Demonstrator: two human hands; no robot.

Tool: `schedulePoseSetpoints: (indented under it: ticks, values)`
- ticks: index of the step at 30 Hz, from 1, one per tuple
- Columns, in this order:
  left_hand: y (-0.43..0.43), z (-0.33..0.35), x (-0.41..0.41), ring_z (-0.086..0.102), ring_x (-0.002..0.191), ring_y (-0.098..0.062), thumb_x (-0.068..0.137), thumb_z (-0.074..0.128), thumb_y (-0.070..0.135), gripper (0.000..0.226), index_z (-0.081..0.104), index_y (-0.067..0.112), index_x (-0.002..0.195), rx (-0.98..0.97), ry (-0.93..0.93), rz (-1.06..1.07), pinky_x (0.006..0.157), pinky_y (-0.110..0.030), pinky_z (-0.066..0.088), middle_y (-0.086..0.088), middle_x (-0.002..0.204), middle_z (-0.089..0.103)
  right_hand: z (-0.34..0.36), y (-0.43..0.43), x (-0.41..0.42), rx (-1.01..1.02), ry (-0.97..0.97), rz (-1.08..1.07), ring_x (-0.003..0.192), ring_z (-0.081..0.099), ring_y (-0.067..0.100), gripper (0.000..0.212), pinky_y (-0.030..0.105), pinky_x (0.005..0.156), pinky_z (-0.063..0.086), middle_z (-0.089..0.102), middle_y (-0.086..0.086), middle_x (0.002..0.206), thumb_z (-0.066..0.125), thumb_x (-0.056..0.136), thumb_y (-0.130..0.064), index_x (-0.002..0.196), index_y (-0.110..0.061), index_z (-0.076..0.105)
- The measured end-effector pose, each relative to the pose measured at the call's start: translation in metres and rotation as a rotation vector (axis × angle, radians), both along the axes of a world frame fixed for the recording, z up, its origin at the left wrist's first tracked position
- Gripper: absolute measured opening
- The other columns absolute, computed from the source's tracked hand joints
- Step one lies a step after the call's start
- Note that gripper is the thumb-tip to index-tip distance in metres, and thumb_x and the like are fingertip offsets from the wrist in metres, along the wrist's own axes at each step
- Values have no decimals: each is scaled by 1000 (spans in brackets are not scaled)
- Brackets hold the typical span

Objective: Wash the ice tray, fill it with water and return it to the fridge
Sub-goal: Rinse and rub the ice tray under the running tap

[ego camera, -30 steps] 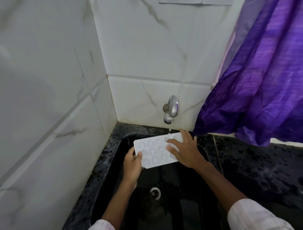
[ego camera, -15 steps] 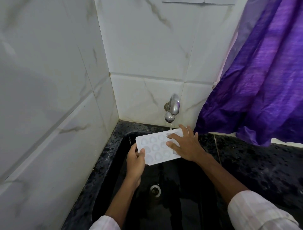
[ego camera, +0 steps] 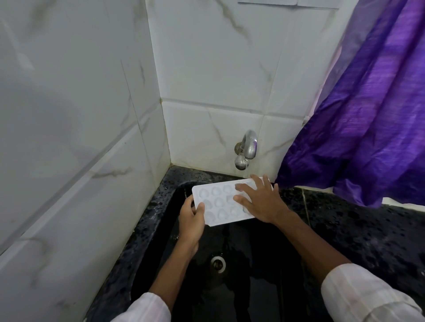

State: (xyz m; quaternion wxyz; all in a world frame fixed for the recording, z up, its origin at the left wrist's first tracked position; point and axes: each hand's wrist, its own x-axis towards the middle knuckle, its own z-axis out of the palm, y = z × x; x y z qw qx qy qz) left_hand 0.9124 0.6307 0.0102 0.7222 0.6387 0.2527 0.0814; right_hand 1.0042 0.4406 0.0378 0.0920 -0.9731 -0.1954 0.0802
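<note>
One white plastic ice tray, with three rows of rounded cavities, is held over the one black stone sink, below the one chrome wall tap. My left hand pinches its left end. My right hand lies flat on top, fingers fanned wider than a moment ago, so I judge I'm still washing.

curtain: purple, creased, hangs at right, lower edge draped onto the counter | countertop: black, speckled, glossy, beaded with droplets | back wall: white marble-veined tiles, dark grime along the bottom joint | left wall: same tiles, meets the back wall in a corner | grey plate: on the back wall, cut off by the top edge
</note>
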Motion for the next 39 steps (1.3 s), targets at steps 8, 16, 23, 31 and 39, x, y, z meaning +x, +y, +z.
schedulePoseSetpoints:
  ticks: [8, 16, 23, 31, 39]
  values:
    - [-6, 1, 2, 74, 95, -22, 103, 50, 13, 31, 56, 19, 133, -46, 13, -4, 81, -49, 62, -5, 109, 74, -1, -2, 4, 13, 16, -14, 147, -5, 43, 65, 68, 112, 2, 10, 7, 161, 19, 84, -75, 135, -43, 43]
    - [-5, 3, 4, 74, 96, -22, 104, 49, 12, 28, 57, 20, 129, -58, 6, 2, 82, -49, 62, -6, 108, 73, 1, -3, 5, -11, -35, -14, 148, -1, 39, 64, 69, 113, 5, 12, 6, 161, 19, 87, -72, 137, -39, 43]
    - [-1, 1, 3, 73, 95, -20, 104, 48, 12, 27, 56, 21, 128, -70, 12, 25, 80, -47, 63, -4, 108, 73, -3, -4, 2, 25, 3, 36, 148, -8, 37, 71, 68, 112, 3, 4, 4, 163, 17, 83, -76, 144, -44, 31]
    - [-2, 5, 12, 71, 94, -19, 104, 48, 14, 23, 56, 19, 125, -78, 35, 73, 83, -49, 62, -3, 107, 71, -13, -5, -2, 215, -152, -54, 149, 5, 27, 77, 65, 114, 9, 15, 5, 160, 33, 79, -79, 134, -25, 40]
    - [-5, 8, 19, 71, 98, -20, 104, 48, 14, 28, 57, 15, 131, -125, 41, 108, 84, -45, 62, -3, 110, 70, -10, -7, -4, 201, -116, -34, 149, 5, 32, 75, 66, 115, 4, 11, 5, 160, 23, 75, -84, 130, -35, 42]
